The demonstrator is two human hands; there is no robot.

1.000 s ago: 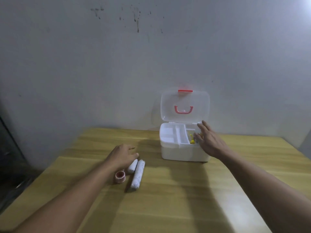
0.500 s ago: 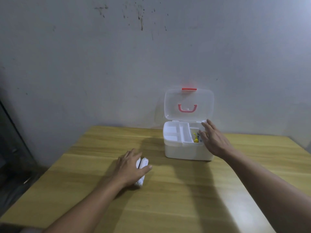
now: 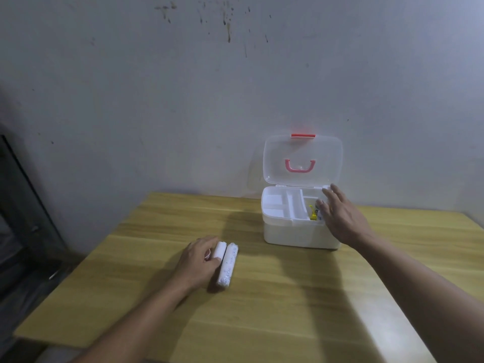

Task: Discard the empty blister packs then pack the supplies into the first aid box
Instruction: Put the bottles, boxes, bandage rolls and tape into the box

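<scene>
The white first aid box [image 3: 288, 235] stands at the table's back with its clear lid [image 3: 301, 155] upright, showing a red handle. Its tray has several compartments; a yellow item [image 3: 311, 214] lies in the right one. My right hand [image 3: 340, 218] hovers over that right compartment, fingers spread, holding nothing. My left hand [image 3: 197, 262] rests on the table left of the box, fingers curled around the near end of a short white roll [image 3: 219, 249]. A pink tape roll [image 3: 208, 254] peeks out under the fingers. A longer white roll [image 3: 227, 265] lies beside it, touching.
The wooden table [image 3: 301, 310] ends close to the left of my left arm and at the front. A grey wall rises just behind the box. A dark frame [image 3: 23, 205] stands at the far left, off the table.
My left hand slid from beside the rolls onto them and now covers the pink tape roll and grips the short roll. My right hand stayed over the box's right compartment.
</scene>
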